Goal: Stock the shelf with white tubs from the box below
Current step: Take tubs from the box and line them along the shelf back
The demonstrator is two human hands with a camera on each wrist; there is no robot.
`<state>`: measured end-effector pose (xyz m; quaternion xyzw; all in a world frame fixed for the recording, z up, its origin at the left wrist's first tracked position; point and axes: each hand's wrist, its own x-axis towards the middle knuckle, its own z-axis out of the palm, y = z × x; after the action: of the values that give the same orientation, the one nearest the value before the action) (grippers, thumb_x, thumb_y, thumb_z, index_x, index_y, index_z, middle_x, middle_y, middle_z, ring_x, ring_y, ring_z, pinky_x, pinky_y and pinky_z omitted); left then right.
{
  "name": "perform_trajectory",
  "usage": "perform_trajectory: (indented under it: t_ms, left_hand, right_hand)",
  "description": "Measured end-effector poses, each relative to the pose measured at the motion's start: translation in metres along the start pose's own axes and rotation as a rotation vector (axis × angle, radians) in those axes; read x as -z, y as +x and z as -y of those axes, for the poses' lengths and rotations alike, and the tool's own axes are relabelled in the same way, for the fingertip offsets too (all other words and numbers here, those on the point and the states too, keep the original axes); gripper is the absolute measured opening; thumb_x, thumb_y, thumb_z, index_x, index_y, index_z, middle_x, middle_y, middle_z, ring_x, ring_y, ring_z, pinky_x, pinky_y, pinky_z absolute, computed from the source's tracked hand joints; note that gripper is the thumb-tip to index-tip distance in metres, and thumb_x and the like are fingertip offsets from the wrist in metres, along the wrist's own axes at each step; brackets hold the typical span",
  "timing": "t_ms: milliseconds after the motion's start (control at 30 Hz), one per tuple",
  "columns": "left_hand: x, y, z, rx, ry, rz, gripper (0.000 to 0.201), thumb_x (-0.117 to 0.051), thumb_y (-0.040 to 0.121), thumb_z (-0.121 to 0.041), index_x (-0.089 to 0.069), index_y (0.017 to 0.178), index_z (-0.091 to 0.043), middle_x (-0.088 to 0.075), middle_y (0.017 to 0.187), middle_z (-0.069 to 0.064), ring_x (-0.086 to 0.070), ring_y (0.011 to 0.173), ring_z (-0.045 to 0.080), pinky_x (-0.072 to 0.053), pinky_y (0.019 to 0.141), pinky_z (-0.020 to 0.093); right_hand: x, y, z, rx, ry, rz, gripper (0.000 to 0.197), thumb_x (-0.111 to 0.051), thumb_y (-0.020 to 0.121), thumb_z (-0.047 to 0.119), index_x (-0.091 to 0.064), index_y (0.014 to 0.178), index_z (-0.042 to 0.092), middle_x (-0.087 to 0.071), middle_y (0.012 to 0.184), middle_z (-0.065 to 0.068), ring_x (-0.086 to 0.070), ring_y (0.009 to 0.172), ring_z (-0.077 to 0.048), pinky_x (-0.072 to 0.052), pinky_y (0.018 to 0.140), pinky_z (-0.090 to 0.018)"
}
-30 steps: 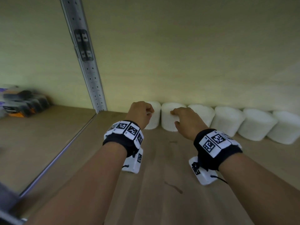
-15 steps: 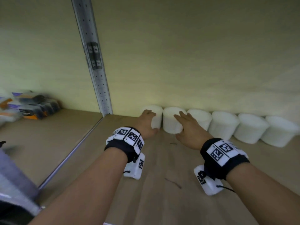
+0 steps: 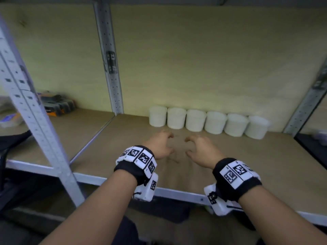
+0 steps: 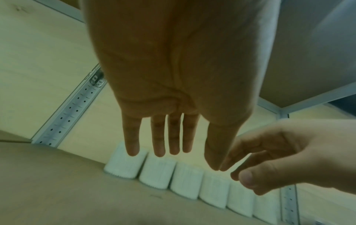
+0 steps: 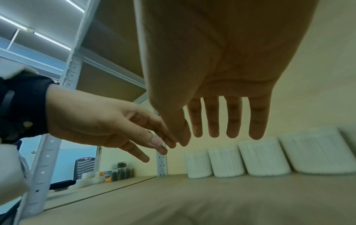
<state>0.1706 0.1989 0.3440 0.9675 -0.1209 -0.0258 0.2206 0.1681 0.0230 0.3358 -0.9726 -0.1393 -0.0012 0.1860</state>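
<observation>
Head view shows my left hand [image 3: 160,145] and right hand [image 3: 200,150] hovering empty over the shelf [image 3: 123,138], fingers [image 4: 133,146] loosely spread, near the six white tubs [image 3: 195,120] lined along the far wall. I judge I'm between placements; next I must reach down to the box, which is unseen.

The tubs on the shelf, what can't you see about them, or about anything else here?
- White tubs: any labels, too small in the head view and blurred in both wrist views.
- The box below: outside every view.
- Dark packages on the next shelf: blurred, unreadable.
- Rightmost tubs: cut off by the right wrist view's edge.
</observation>
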Motion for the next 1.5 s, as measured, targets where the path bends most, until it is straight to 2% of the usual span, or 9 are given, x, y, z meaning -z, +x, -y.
perform_trajectory:
  t_ms: [400, 567, 667, 933, 1200, 1333, 1400, 1467, 1500]
  left_hand:
    - [-0.065, -0.089, -0.021, -0.039, -0.106, 0.044, 0.043, -0.065, 0.085, -0.034, -0.054, 0.124, -0.019, -0.052, 0.131, 0.000, -0.054, 0.115, 0.017, -0.044, 0.099, 0.031]
    - [-0.100, -0.120, -0.021, -0.005, -0.204, 0.103, 0.039, -0.070, 0.083, -0.027, -0.057, 0.119, -0.016, -0.059, 0.117, 0.001, -0.054, 0.094, 0.013, -0.042, 0.075, 0.021]
    - [-0.121, -0.130, -0.012, 0.026, -0.212, 0.148, 0.040, -0.071, 0.082, -0.025, -0.059, 0.118, -0.014, -0.061, 0.114, 0.002, -0.051, 0.091, 0.010, -0.040, 0.081, 0.021]
    - [-0.194, -0.127, 0.014, 0.168, -0.092, 0.449, 0.044, -0.074, 0.078, -0.024, -0.059, 0.118, -0.014, -0.061, 0.115, 0.004, -0.059, 0.107, 0.021, -0.045, 0.088, 0.027]
    - [-0.284, -0.116, 0.041, 0.267, -0.002, 0.659, 0.039, -0.069, 0.081, -0.020, -0.061, 0.117, -0.009, -0.064, 0.115, 0.009, -0.061, 0.104, 0.027, -0.046, 0.082, 0.030]
    - [-0.353, -0.118, 0.070, 0.264, 0.094, 0.741, 0.020, -0.062, 0.072, -0.044, -0.058, 0.088, -0.034, -0.069, 0.108, 0.004, -0.061, 0.079, 0.023, -0.053, 0.077, 0.030]
    - [-0.455, -0.109, 0.135, 0.304, 0.091, 0.837, 0.051, -0.070, 0.061, -0.053, -0.056, 0.106, -0.034, -0.063, 0.117, 0.007, -0.059, 0.086, 0.026, -0.055, 0.080, 0.040]
    - [-0.498, -0.120, 0.151, 0.390, 0.133, 0.903, 0.107, -0.076, 0.038, -0.068, -0.032, 0.132, -0.043, -0.045, 0.136, 0.006, -0.051, 0.111, 0.037, -0.050, 0.085, 0.055]
    - [-0.504, -0.130, 0.159, 0.406, 0.181, 0.919, 0.117, -0.075, 0.033, -0.070, -0.022, 0.135, -0.049, -0.036, 0.143, 0.005, -0.044, 0.120, 0.042, -0.046, 0.087, 0.061]
  right_hand:
    - [-0.042, -0.110, -0.012, -0.083, 0.025, -0.021, 0.035, -0.059, 0.085, 0.026, -0.061, 0.120, 0.019, -0.057, 0.125, -0.003, -0.050, 0.121, -0.024, -0.045, 0.101, -0.038]
    - [-0.068, -0.147, -0.021, -0.123, 0.029, -0.028, 0.024, -0.058, 0.086, 0.020, -0.065, 0.108, 0.014, -0.056, 0.117, -0.008, -0.047, 0.117, -0.027, -0.041, 0.100, -0.035]
    - [-0.082, -0.158, -0.026, -0.123, 0.073, -0.089, 0.021, -0.059, 0.086, 0.017, -0.066, 0.105, 0.013, -0.057, 0.114, -0.008, -0.048, 0.116, -0.026, -0.041, 0.098, -0.033]
    - [-0.161, -0.162, -0.058, -0.233, 0.072, 0.280, 0.031, -0.065, 0.081, 0.020, -0.064, 0.112, 0.017, -0.060, 0.119, -0.008, -0.058, 0.110, -0.025, -0.051, 0.093, -0.034]
    - [-0.246, -0.169, -0.080, -0.309, 0.068, 0.601, 0.038, -0.063, 0.086, 0.023, -0.059, 0.123, 0.014, -0.058, 0.129, -0.009, -0.057, 0.115, -0.029, -0.049, 0.095, -0.036]
    - [-0.283, -0.175, -0.087, -0.307, -0.053, 0.738, 0.050, -0.061, 0.088, 0.033, -0.050, 0.135, 0.018, -0.050, 0.141, -0.007, -0.051, 0.127, -0.026, -0.043, 0.104, -0.033]
    - [-0.305, -0.179, -0.091, -0.321, -0.068, 0.830, 0.062, -0.066, 0.086, 0.034, -0.041, 0.141, 0.015, -0.042, 0.145, -0.010, -0.044, 0.132, -0.029, -0.038, 0.108, -0.037]
    - [-0.328, -0.184, -0.096, -0.350, -0.075, 0.870, 0.070, -0.070, 0.082, 0.036, -0.037, 0.141, 0.017, -0.036, 0.146, -0.011, -0.039, 0.131, -0.035, -0.038, 0.106, -0.045]
    - [-0.338, -0.189, -0.099, -0.365, -0.081, 0.881, 0.074, -0.072, 0.079, 0.038, -0.036, 0.141, 0.020, -0.032, 0.145, -0.011, -0.037, 0.131, -0.039, -0.038, 0.105, -0.048]
